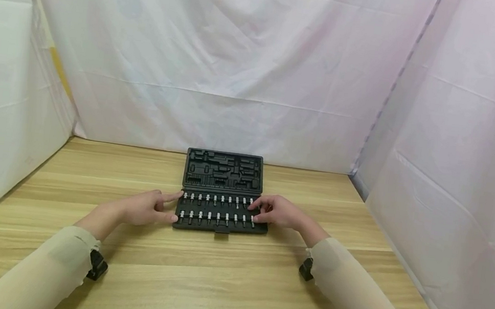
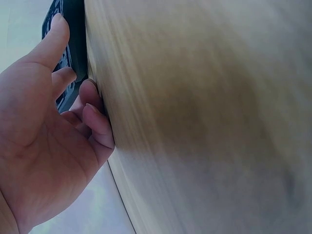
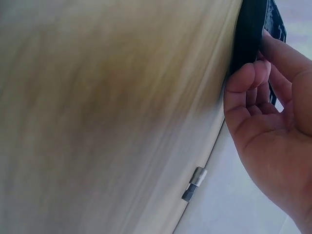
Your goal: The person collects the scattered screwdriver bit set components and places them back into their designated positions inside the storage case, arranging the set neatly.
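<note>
A black plastic case [image 1: 215, 210] lies on the table with its lid [image 1: 224, 172] tilted up at the back. Two rows of silver-and-dark bit sockets [image 1: 200, 217] sit in the lower half. My left hand [image 1: 143, 207] is at the case's left edge, index finger and thumb stretched out and spread, the other fingers loosely bent. At the right end is my right hand [image 1: 279, 212], its index finger near the back row and its thumb by the front row's last bit. The right wrist view shows that thumb on the case; the index fingertip's contact is unclear.
One loose bit socket [image 3: 195, 183] lies on the wooden table [image 1: 194, 282], seen in the right wrist view. White cloth sheets [image 1: 221, 69] hang behind the table and along both sides. Black wrist mounts [image 1: 97, 265] sit under both sleeves.
</note>
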### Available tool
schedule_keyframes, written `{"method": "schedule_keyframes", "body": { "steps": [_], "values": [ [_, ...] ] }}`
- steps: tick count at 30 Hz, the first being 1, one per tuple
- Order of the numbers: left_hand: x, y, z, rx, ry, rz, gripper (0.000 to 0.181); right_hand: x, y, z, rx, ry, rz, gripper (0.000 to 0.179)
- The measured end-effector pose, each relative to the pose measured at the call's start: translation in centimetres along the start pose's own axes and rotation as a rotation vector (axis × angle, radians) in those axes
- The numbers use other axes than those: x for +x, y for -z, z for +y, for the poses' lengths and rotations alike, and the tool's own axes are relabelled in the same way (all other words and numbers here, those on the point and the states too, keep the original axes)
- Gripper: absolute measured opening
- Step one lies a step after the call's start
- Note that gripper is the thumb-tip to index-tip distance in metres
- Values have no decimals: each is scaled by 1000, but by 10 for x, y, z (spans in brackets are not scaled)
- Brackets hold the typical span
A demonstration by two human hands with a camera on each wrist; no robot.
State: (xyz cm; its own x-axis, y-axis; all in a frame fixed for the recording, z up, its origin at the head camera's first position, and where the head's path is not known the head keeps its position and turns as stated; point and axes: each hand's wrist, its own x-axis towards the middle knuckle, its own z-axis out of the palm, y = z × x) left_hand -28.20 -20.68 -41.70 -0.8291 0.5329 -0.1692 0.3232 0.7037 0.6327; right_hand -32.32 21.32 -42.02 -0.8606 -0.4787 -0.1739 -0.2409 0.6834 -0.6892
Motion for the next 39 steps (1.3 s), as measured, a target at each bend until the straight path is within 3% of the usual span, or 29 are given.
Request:
{"method": "schedule_keyframes", "body": {
  "steps": [9, 15, 24, 39],
  "values": [
    [0, -2, 0, 17, 22, 1, 87, -3, 6, 8, 24, 30, -11, 28],
    [1, -1, 1, 28, 22, 8, 87, -13, 27, 22, 1, 47, 111, 25],
    [0, 0, 2, 32, 28, 4, 87, -19, 55, 58, -45, -53, 267, 27],
    [1, -1, 1, 40, 21, 9, 87, -22, 64, 76, -72, -124, 220, 22]
  ]
}}
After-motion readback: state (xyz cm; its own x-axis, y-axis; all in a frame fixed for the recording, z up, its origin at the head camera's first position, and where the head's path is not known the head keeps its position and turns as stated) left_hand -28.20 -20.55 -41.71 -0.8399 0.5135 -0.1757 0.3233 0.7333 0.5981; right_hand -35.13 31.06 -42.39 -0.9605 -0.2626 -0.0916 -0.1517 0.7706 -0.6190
